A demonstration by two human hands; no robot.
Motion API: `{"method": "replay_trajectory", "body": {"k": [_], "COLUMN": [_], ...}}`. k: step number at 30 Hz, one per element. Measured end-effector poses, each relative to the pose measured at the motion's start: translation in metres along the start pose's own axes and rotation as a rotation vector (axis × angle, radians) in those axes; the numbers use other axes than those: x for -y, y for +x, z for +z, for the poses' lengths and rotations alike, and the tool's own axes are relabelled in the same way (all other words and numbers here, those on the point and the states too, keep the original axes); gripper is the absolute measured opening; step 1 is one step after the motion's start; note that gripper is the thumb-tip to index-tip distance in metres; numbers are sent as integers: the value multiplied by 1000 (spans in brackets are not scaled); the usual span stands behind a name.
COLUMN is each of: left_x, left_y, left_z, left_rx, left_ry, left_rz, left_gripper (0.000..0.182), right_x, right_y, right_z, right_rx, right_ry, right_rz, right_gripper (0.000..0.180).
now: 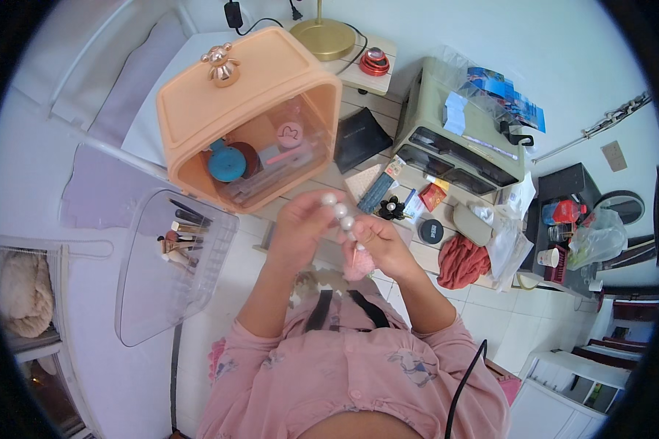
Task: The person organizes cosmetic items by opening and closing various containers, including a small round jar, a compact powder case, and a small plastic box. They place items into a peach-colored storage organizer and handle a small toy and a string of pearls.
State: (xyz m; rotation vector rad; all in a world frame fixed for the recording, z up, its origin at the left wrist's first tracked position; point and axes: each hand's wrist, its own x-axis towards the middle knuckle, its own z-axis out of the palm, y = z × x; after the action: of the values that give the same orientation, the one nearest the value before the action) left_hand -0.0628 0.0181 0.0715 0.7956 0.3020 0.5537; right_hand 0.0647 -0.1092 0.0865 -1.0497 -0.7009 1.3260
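Both hands meet above the near edge of a wooden table [325,186]. Between them runs a strand of large white pearl-like beads [340,210]. My left hand [302,225] pinches its upper end, and my right hand [381,244] grips the lower beads. A fluffy pink piece [359,265] hangs just below the right fingers; whether it is joined to the beads is hard to tell. Close by on the table lie a black flower hair ornament with a pearl centre [391,207] and a round black container [431,231].
An open peach-coloured storage box [241,71] stands at the left back. Beside it, a clear plastic cover [134,274] has makeup brushes at its inner side. Behind the right hand are a green drawer cabinet [434,110], a glasses case [472,224] and a crumpled red cloth [464,262].
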Motion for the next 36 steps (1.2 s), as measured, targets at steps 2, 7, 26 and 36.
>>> {"method": "replay_trajectory", "body": {"k": [2, 7, 26, 36], "left_x": [-2, -4, -8, -3], "left_y": [2, 2, 8, -3], "left_z": [2, 7, 4, 14], "left_rx": [-65, -165, 17, 34], "left_ry": [149, 376, 404, 457], "left_rz": [21, 68, 115, 271], "left_gripper": [23, 17, 42, 35], "right_x": [3, 8, -1, 7], "right_y": [1, 3, 7, -4], "right_z": [-1, -2, -8, -7], "right_rx": [13, -154, 144, 205], "right_ry": [-58, -631, 120, 178], "right_rz": [41, -60, 107, 143], "right_gripper": [22, 19, 38, 38]}}
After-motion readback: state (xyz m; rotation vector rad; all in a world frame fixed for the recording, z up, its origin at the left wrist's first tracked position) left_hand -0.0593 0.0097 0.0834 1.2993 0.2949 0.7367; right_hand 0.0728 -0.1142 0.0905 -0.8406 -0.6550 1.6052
